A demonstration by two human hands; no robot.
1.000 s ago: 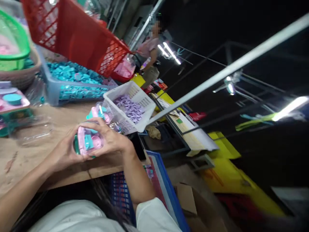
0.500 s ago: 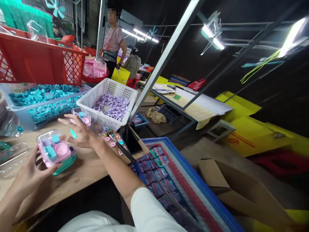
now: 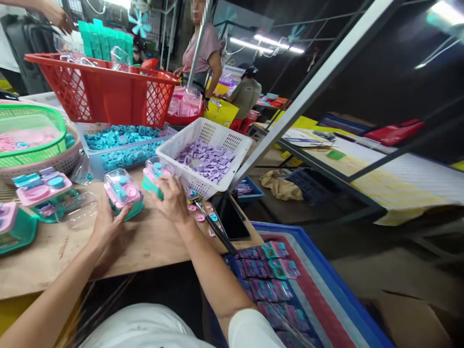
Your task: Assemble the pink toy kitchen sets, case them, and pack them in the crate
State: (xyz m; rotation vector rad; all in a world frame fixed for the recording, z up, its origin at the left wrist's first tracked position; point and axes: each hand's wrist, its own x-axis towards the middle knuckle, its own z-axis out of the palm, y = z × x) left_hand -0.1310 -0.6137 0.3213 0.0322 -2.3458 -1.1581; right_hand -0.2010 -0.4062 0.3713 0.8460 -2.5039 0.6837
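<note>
My left hand (image 3: 108,217) is closed around the near side of a small pink and teal plastic toy case (image 3: 125,193) with a clear cover, low over the wooden tabletop. To its right, my right hand (image 3: 174,200) has its fingers curled over the side of a second toy case (image 3: 156,176), also pink and teal under a clear cover. Part of that case is hidden by the fingers. A loose clear plastic cover (image 3: 78,210) lies left of my left hand. Beyond it stands a third toy case (image 3: 45,193), with no cover on its top.
Behind the cases are a white basket (image 3: 239,147) of purple parts, a blue bin (image 3: 108,159) of teal parts and a red basket (image 3: 116,99). A phone (image 3: 232,217) lies near the table's right edge. Another person's hand (image 3: 54,14) reaches above the red basket.
The view has swung left. My right hand has gone from spread fingers beside the first case to gripping the second. The first case, still in my left hand, sits lower and farther from me.
</note>
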